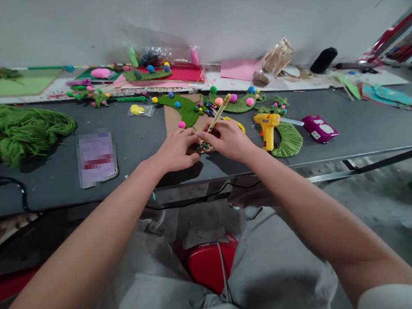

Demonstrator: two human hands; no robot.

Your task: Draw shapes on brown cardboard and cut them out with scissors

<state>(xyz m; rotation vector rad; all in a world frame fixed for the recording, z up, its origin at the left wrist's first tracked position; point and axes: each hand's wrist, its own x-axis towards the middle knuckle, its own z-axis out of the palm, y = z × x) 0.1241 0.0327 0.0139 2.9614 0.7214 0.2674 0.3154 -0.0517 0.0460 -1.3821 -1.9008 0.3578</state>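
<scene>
Yellow stick [219,112] pinched in curled right hand [229,136], left hand [180,148] bent beside cardboard [171,120], its grip unclear

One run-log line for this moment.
left hand: at brown craft piece | right hand: holding yellow pencil-like stick | yellow glue gun: on gray table

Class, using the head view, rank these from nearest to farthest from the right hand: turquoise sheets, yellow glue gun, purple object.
1. Yellow glue gun: just right of the right hand.
2. Purple object: farther right, past the glue gun.
3. Turquoise sheets: farthest right.
</scene>
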